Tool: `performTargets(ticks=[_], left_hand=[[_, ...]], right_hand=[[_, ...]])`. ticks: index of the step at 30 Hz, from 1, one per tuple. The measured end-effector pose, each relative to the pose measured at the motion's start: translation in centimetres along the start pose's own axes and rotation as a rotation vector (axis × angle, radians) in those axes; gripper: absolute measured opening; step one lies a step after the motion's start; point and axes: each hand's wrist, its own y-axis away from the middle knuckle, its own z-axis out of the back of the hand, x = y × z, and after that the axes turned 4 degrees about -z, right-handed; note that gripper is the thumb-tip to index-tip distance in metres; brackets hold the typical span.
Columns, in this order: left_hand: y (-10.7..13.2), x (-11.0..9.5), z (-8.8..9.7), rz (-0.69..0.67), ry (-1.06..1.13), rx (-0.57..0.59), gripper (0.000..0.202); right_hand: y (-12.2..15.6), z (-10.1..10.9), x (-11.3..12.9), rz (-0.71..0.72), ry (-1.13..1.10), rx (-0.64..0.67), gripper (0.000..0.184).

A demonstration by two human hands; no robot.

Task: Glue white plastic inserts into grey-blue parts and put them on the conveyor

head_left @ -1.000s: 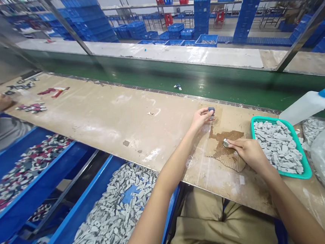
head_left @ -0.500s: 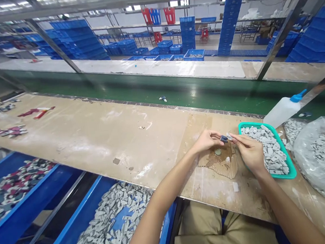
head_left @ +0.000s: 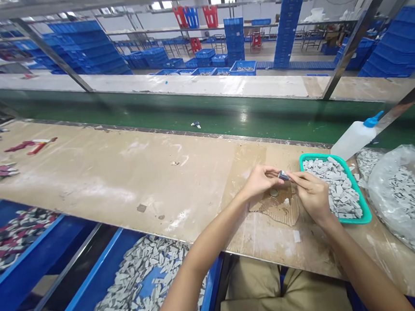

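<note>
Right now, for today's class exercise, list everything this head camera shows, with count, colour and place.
Workbench: one, beige, across the view
Conveyor belt: one, green, beyond the workbench
Tray: one, teal, on the workbench, full of grey pieces
Squeeze bottle: one, white, blue nozzle, behind the tray
Plastic bag: one, clear, right of the tray
Cardboard sheet: one, brown, under the hands
Bins: at least two, blue, below the workbench
Crates: many, blue, far background
Small dark blue piece: one, between the hands
Left hand: one, pinching it
Right hand: one, pinching it
</note>
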Motion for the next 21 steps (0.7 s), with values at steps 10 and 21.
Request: performTargets(ticks=[10,21], left_hand=[[0.2,0.0,-0.4,0.084,-0.078,-0.085,0.019],[-0.3,-0.4,0.4,0.106,0.120,-0.002,0.049]], right_hand=[[-0.3,-0.3,-1.0,-0.009,0.092,0.213,0.047],[-1.6,1.6,-1.5,-0.193,-0.018,0.228,0.036]])
